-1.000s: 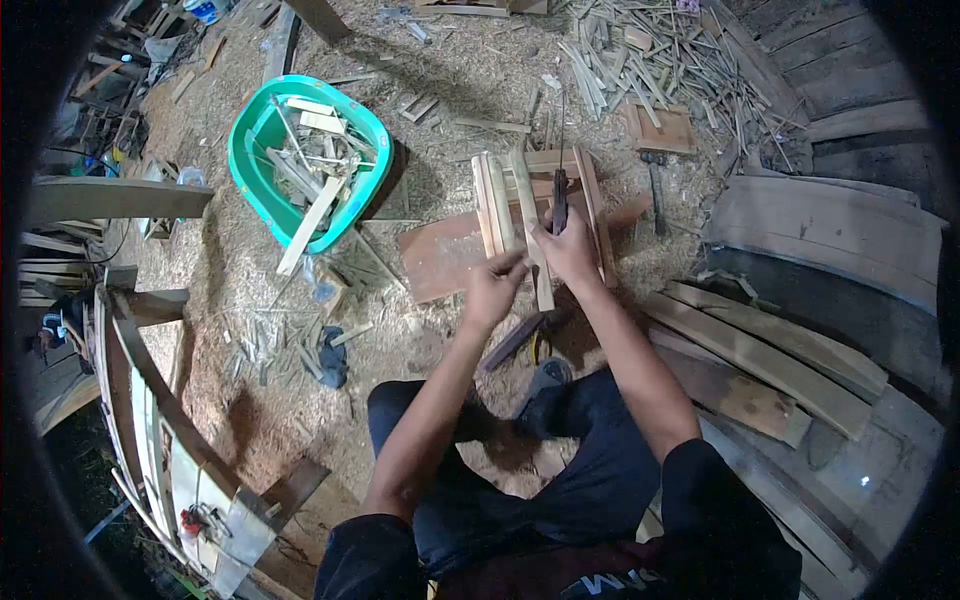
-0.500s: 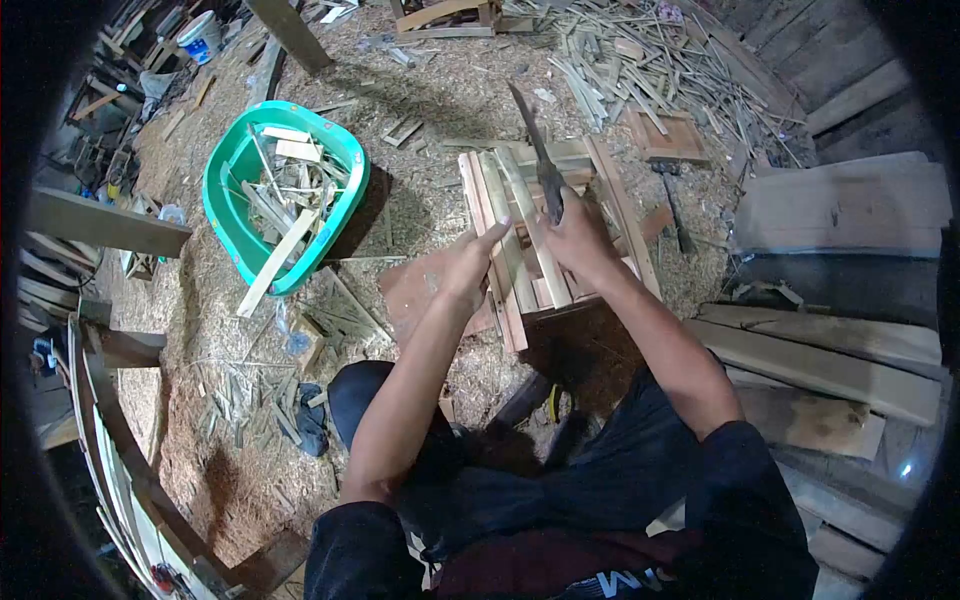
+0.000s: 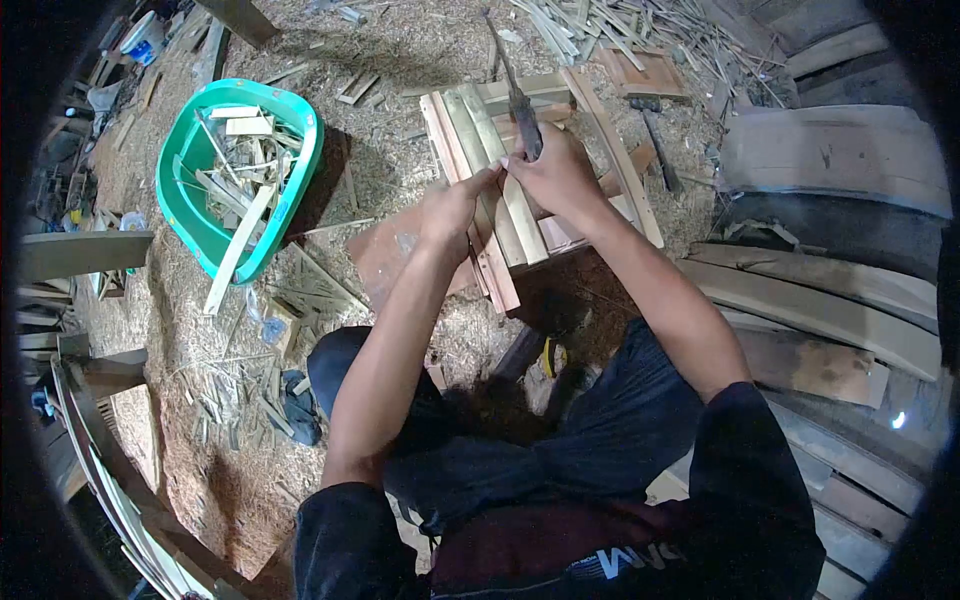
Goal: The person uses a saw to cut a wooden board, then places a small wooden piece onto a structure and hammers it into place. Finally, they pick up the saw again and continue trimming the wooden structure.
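My right hand [image 3: 553, 178] is closed round the dark handle end of a long, narrow-bladed knife [image 3: 510, 85], whose blade points away from me. Its thumb side rests over a pale wooden slat [image 3: 522, 218]. My left hand [image 3: 450, 208] grips the near left side of the wooden frame [image 3: 610, 155], its thumb reaching across a second pale slat [image 3: 470, 130] to the right thumb. Both slats lie side by side, slanting over the frame. The left fingers are mostly hidden under the wood.
A green plastic tub [image 3: 168, 190] full of wood offcuts stands to the left. A brown board [image 3: 385, 250] lies beside the frame. Planks [image 3: 820, 300] are stacked on the right, and a heap of thin strips [image 3: 600, 30] lies at the back. Shavings cover the floor.
The view has shifted, so things sit higher and further left. My right thumb has come left to meet my left thumb at the slats; the knife stays in my right hand.
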`<control>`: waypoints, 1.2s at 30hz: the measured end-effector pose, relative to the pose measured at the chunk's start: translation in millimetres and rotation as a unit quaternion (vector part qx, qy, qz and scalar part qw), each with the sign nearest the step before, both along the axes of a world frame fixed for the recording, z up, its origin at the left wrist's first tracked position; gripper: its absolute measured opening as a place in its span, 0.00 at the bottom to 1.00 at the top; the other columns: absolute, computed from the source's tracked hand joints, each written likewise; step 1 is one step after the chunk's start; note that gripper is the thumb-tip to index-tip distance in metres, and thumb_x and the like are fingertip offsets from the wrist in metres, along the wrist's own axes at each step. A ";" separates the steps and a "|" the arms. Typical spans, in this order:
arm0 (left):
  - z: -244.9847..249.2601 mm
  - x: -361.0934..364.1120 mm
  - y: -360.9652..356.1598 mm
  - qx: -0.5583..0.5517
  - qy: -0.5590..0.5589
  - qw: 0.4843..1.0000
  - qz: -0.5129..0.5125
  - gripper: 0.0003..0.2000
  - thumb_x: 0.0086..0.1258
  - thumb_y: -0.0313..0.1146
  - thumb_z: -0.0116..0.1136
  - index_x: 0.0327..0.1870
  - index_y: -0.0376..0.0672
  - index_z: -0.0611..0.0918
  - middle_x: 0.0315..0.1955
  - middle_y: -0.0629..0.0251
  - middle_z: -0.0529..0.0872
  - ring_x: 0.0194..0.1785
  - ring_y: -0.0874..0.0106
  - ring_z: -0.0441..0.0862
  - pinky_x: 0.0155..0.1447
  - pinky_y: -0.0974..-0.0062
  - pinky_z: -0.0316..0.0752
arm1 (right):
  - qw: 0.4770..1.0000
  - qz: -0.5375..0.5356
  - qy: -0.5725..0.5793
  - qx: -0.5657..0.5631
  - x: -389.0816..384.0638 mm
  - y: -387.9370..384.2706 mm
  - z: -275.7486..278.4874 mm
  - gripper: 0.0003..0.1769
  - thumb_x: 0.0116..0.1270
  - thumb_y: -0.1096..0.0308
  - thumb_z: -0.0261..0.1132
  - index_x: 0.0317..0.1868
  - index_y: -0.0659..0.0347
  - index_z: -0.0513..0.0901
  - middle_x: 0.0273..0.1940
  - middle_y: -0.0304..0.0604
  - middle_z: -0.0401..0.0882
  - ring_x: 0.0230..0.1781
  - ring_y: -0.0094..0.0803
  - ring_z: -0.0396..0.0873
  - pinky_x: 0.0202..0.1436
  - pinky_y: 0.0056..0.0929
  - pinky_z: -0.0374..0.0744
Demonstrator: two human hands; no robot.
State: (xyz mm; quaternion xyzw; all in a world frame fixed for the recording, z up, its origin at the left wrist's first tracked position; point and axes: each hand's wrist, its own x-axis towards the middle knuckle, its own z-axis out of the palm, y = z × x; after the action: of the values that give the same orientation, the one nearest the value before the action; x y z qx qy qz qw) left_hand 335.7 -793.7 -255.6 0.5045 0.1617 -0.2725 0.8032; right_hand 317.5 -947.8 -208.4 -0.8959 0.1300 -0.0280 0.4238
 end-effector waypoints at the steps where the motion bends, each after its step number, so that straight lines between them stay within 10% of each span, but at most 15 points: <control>1: -2.4 0.8 -0.2 -0.011 -0.001 1.000 -0.003 0.10 0.70 0.27 0.65 0.43 0.27 0.84 0.34 0.60 0.88 0.31 0.74 0.85 0.33 0.77 0.77 | 1.000 0.005 0.002 0.000 1.4 0.3 1.0 0.16 0.58 0.61 0.76 0.36 0.63 0.79 0.29 0.47 0.82 0.31 0.41 0.82 0.39 0.39 0.78; 27: 6.5 -0.6 0.6 0.117 -0.030 0.992 -0.018 0.12 0.66 0.28 0.66 0.42 0.25 0.85 0.36 0.55 0.90 0.34 0.70 0.87 0.38 0.74 0.80 | 0.997 0.051 -0.047 0.022 -0.1 -15.6 -13.2 0.17 0.61 0.61 0.76 0.37 0.63 0.80 0.28 0.39 0.79 0.28 0.29 0.77 0.36 0.31 0.77; 36: 16.8 -4.1 -2.9 0.083 -0.017 0.996 0.006 0.10 0.66 0.28 0.66 0.39 0.25 0.86 0.34 0.56 0.90 0.33 0.71 0.87 0.37 0.75 0.80 | 0.961 0.042 -0.048 0.268 13.8 -48.4 8.9 0.25 0.72 0.45 0.65 0.28 0.60 0.79 0.22 0.27 0.70 0.22 0.19 0.67 0.27 0.25 0.67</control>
State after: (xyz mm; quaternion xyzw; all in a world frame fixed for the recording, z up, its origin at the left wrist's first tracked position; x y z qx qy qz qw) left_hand 331.5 -796.6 -238.8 0.5733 0.1733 -0.2442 0.7627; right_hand 331.3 -996.2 -199.5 -0.7519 0.0745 -0.0175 0.6548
